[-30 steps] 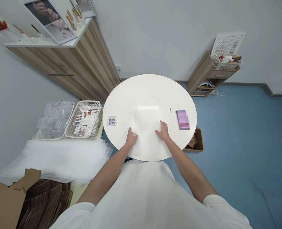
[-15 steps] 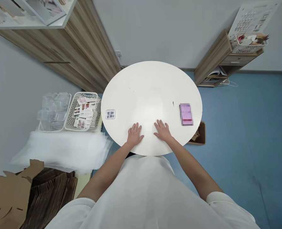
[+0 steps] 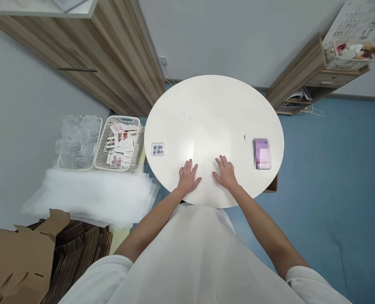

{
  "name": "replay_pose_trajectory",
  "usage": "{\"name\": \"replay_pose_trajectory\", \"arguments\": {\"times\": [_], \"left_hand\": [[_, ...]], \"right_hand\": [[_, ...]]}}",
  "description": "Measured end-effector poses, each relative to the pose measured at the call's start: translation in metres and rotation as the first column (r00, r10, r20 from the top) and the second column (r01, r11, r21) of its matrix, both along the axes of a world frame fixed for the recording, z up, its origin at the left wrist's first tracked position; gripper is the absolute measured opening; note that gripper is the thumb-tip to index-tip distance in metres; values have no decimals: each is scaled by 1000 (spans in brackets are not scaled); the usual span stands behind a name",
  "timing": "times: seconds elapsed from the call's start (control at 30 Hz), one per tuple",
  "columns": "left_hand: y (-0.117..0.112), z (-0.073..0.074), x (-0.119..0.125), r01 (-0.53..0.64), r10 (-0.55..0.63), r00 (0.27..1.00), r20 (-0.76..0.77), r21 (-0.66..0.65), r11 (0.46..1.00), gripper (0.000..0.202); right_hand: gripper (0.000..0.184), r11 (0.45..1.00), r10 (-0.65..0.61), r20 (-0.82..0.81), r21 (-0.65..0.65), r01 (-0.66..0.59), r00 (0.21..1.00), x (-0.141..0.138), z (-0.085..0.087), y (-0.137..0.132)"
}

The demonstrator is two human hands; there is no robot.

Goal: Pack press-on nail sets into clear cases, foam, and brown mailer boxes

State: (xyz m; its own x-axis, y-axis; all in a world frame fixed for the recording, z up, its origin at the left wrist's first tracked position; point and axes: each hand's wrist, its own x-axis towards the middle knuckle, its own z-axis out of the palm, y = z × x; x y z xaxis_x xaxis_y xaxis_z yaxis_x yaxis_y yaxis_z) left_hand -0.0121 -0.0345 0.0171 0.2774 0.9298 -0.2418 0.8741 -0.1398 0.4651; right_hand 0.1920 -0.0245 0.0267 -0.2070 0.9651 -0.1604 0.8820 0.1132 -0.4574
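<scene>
My left hand (image 3: 188, 177) is at the near side of a round white table (image 3: 211, 101), palm down with the fingers spread. My right hand (image 3: 226, 173) is a short way to its right, fingers also apart, over the tabletop. Neither hand holds anything. Left of my left hand lies a small clear case (image 3: 158, 149) with several dark, nail-shaped pieces in it. On the table's right side, beyond my right hand, is a purple and pink rectangular item (image 3: 262, 153), blurred by pixels.
Left of the table stand a white basket (image 3: 102, 164) of printed cards and a bin of clear plastic boxes (image 3: 80, 139). White sheets (image 3: 95, 194) and folded cardboard (image 3: 19, 257) lie nearer me. A wooden cabinet (image 3: 120, 55) and a shelf unit (image 3: 301, 71) stand behind.
The view has shifted, so the table and everything on it appear further right. My right hand's fingers are somewhat more bent and seem slightly raised; both hands remain at the table's near side.
</scene>
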Motion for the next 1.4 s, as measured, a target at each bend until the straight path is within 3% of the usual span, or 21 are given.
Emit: {"name": "replay_pose_trajectory", "arguments": {"times": [0.1, 0.17, 0.3, 0.37, 0.43, 0.63, 0.83, 0.97, 1.13, 1.27, 1.4], "left_hand": [[14, -2, -44, -225, 224, 974, 46, 23, 974, 63], [27, -7, -81, -425, 420, 902, 98, 36, 904, 64], [54, -16, -143, -669, 650, 723, 235, 3, 743, 64], [67, -19, -161, -715, 696, 649, 307, -68, 696, 58], [77, -20, -170, -715, 709, 613, 349, -138, 685, 52], [86, -27, -176, -658, 693, 618, 372, -238, 715, 39], [74, -25, -160, -600, 656, 592, 469, -288, 747, 35], [60, -19, -128, -477, 544, 633, 551, -276, 834, 34], [37, -14, -75, -220, 361, 678, 641, -292, 931, 33], [18, -10, -33, -109, 302, 721, 623, -328, 938, 34], [0, -10, -1, -69, 290, 756, 588, -368, 927, 33]], "right_hand": [[53, 998, -55, -152, -15, 53, 987, -46, 4, 14], [49, 995, -84, -287, -84, 62, 954, -84, 1, 26], [44, 952, -237, -504, -291, 96, 830, -154, -10, 49], [45, 926, -307, -551, -362, 109, 776, -181, -15, 59], [49, 906, -341, -588, -413, 90, 734, -203, -20, 66], [66, 864, -395, -671, -503, 6, 627, -233, -33, 74], [64, 879, -399, -670, -475, 52, 625, -209, -28, 57], [54, 908, -395, -648, -383, 169, 651, -164, -17, 35], [41, 890, -455, -594, -334, 311, 664, -95, -6, -6], [36, 890, -455, -551, -305, 339, 700, -46, -1, -36], [30, 883, -465, -476, -305, 355, 746, -11, -1, -54]]}}
